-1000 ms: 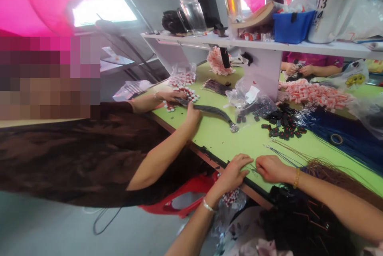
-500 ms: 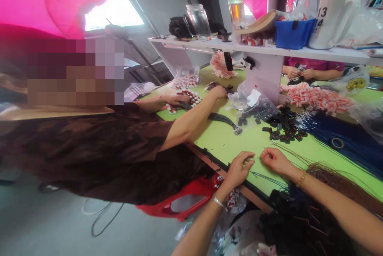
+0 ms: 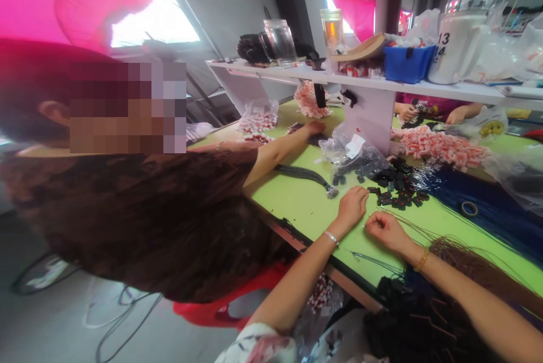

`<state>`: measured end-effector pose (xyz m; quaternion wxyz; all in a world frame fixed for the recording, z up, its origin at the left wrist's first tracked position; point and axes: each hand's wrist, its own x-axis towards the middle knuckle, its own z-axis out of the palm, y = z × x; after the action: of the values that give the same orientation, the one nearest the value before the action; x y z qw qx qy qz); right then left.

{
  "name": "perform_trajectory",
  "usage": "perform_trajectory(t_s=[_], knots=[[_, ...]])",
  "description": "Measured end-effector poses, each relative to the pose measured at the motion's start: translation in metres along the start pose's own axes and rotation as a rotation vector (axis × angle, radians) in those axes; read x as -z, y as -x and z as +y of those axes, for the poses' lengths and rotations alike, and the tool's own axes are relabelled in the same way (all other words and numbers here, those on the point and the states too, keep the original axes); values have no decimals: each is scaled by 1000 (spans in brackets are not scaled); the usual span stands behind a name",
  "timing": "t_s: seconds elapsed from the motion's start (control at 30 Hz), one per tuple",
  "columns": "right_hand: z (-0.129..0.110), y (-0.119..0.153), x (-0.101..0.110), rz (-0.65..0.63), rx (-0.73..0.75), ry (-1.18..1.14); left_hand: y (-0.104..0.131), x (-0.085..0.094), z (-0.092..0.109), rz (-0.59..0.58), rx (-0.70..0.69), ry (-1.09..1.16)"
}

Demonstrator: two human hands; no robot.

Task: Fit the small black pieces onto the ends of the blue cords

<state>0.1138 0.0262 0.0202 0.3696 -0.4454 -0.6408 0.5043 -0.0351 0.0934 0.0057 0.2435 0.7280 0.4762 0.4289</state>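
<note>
My left hand (image 3: 353, 206) reaches to the near left edge of a pile of small black plastic connector housings (image 3: 399, 200). Its fingers are drawn together at the outermost pieces; what sits between the fingertips is too small to make out. Just to the right and nearer, my right hand (image 3: 385, 232) is closed in a pinch on a thin wire, whose short pale tip (image 3: 363, 226) sticks out to the left. Dark wires with metal ends (image 3: 369, 256) lie below it on the green tabletop (image 3: 292, 200). Brown wires (image 3: 462, 255) spread under and beside my right forearm.
A co-worker (image 3: 127, 221) sits at left, arms stretched over the table. A black cable bundle (image 3: 303, 173), a clear plastic bag (image 3: 350, 145), pink-white connectors (image 3: 441, 145), blue wires (image 3: 487, 210) and a tape ring (image 3: 469, 208) lie around. A shelf (image 3: 360, 81) spans the back.
My left hand has moved away from my right fingertips, forward to the black housings. My right hand keeps its pinch in nearly the same place. The co-worker has leaned further over the table.
</note>
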Motion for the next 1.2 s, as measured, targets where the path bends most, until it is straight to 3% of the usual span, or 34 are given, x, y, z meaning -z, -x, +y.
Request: perform_trajectory(t_s=[0.17,0.37,0.47,0.57,0.67,0.77,0.93,1.2], knots=[[1,0,5,47,5,-9,-32,-21,-7,-225,19,-381],[-3,1,8,141,-16,5,-15,-9,-10,-217,80,-436],[-2,3,8,147,-11,57,5,3,-11,-114,186,-209],[2,4,9,151,19,147,27,9,-7,10,395,318],[6,3,12,140,78,238,46,12,5,-7,630,877],[5,4,12,136,129,301,60,14,20,-19,723,1221],[-3,9,8,161,137,384,70,15,34,-20,731,1389],[-3,12,8,161,118,371,73,9,34,-43,765,1402]])
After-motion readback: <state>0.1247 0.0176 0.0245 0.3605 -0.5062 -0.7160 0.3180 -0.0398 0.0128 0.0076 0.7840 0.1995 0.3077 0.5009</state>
